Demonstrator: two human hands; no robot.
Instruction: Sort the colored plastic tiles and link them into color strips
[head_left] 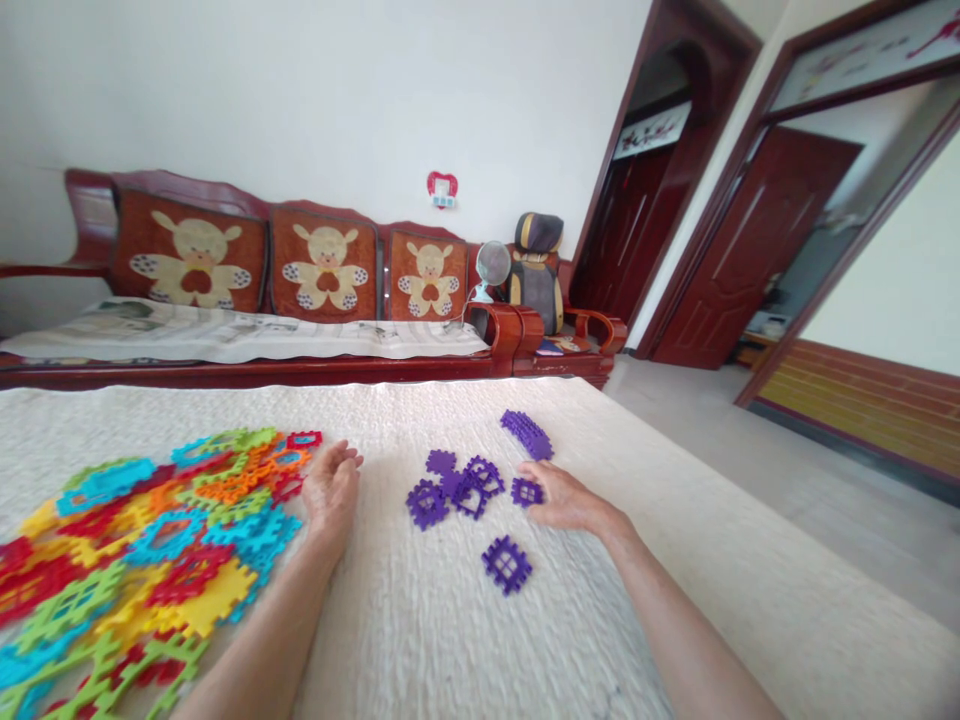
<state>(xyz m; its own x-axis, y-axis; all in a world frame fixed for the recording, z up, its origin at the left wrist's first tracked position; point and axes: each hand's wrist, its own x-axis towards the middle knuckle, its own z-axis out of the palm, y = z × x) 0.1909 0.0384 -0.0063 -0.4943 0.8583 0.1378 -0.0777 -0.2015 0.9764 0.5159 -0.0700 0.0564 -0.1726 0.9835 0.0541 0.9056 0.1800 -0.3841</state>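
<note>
My right hand (562,496) has its thumb and fingers closed on the edge of a small purple interlocking tile (527,492) with a window pattern. Just beyond it lies a curved row of stacked purple tiles (527,434). To its left is a loose cluster of purple tiles (471,490), one with a heart-shaped hole. Nearer to me a single purple window tile (507,565) lies flat. My left hand (332,488) rests on its side against the right edge of a multicoloured tile heap (172,535), fingers loosely bent and apart, holding nothing.
A cream textured cloth (420,640) covers the table, whose right edge slants toward the tiled floor (712,430). Behind the table stands a dark red wooden sofa (315,375) with bear cushions. A small fan (493,265) and an armchair (536,290) are at its right end.
</note>
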